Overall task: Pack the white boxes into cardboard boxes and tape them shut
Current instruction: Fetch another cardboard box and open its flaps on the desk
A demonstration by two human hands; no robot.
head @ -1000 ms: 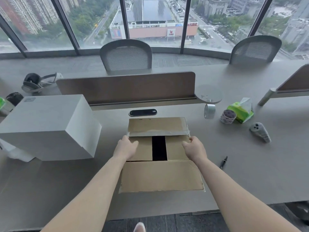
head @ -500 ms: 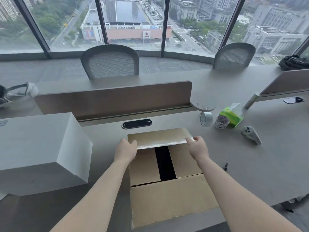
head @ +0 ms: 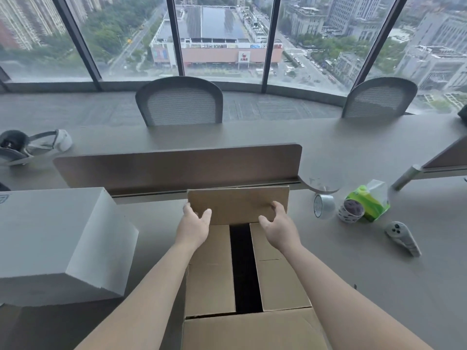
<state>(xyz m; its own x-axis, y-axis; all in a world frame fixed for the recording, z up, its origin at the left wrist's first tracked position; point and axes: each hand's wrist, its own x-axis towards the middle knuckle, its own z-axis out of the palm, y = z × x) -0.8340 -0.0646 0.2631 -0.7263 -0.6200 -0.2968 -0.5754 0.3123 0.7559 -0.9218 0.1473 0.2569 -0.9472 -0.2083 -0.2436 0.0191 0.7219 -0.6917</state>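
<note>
Cardboard box (head: 247,274) sits on the grey desk (head: 366,299) just before the person, side flaps folded in with a dark gap between. Left hand (head: 193,226) and right hand (head: 278,223) each curl their grip on the upright far flap (head: 237,203), probably to fold it shut. White box (head: 50,236) stands at left, tape roll (head: 323,205) at right, city windows beyond.

Brown cardboard box (head: 209,269), white box (head: 50,236), green tissue pack (head: 371,203).
</note>
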